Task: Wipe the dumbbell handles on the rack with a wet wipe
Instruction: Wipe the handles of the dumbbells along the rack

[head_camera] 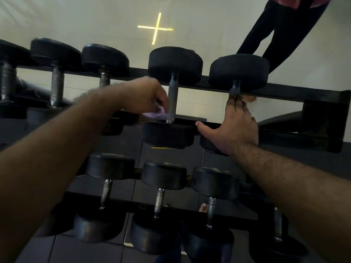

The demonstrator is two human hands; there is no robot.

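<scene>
Dumbbell handle (pixel 173 100) sitting upright on the rack (pixel 284 92) at centre, left hand (pixel 150 95) at its 9 o'clock pinching a wet wipe (pixel 155 114) against it, right hand (pixel 235 124) at 3 o'clock lying open, fingers straight along the neighbouring dumbbell (pixel 238 73).

The right hand (pixel 232 128) covers a dumbbell handle (pixel 235 90); the wet wipe (pixel 155 114) is motion-blurred.

Matt black rubbery dumbbell heads (pixel 175 63) flank dull grey metal handles (pixel 173 100), one met by a soft, crumpled pale wipe (pixel 155 114).
</scene>
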